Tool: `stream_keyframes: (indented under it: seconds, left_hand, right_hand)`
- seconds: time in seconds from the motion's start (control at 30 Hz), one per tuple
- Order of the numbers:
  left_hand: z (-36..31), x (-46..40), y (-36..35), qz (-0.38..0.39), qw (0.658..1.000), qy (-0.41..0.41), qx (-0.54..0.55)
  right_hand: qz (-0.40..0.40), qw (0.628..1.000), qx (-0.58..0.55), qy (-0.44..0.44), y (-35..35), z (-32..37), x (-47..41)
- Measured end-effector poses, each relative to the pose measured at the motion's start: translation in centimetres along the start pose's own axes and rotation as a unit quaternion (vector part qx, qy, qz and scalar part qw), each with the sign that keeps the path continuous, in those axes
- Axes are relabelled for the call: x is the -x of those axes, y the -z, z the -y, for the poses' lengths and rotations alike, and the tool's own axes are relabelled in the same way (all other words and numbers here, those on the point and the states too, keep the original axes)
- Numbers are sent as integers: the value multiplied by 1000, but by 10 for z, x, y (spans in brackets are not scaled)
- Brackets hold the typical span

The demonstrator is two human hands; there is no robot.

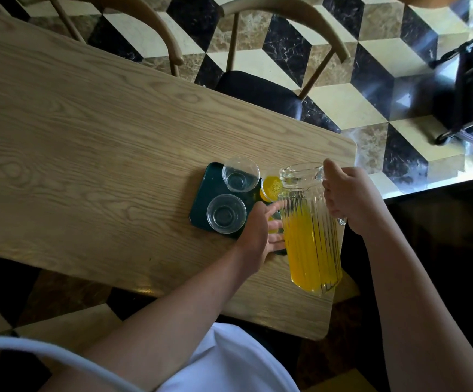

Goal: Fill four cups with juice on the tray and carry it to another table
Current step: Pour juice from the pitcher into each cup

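Dark tray (201, 193) on the counter (88, 123), near its right end. On the tray's left side, two empty clear cups: far cup (240, 174) and near cup (226, 213). Probably light, thin-walled and easy to tip or slide on the smooth tray. Just right of the far cup, a filled cup (271, 188), yellow and frothy on top. A fourth cup apparently under the left hand (255, 230), only a sliver of yellow showing; fill level unclear. Left hand spread flat, palm down, fingers loosely open over the tray's near right corner, steadying rather than gripping. Furthest right, a ribbed glass jug (310, 230), tilted toward the tray, over half full of juice: likely heavy, slick, breakable, best taken by the handle. Right hand (345, 193) closed around that handle.
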State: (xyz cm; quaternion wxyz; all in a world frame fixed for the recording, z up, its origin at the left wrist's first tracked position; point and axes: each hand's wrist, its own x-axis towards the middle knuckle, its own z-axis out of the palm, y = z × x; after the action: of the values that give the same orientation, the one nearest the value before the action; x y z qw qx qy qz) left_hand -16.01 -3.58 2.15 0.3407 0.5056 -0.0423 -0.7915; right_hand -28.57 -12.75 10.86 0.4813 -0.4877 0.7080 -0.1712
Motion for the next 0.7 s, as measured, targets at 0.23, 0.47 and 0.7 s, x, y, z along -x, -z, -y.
stream_keyframes:
  seconds: [0.23,0.47,0.7]
  left_hand:
    - [-5,10,15,-3,1000,-1,17]
    - [-8,12,35,-13,1000,-7,16]
    - [-13,16,47,-19,999,10,44]
  right_hand:
    - [11,999,40,22,-19,7,-2]
    - [27,998,58,10,-41,19,-3]
    - [37,996,82,-12,-58,29,-7]
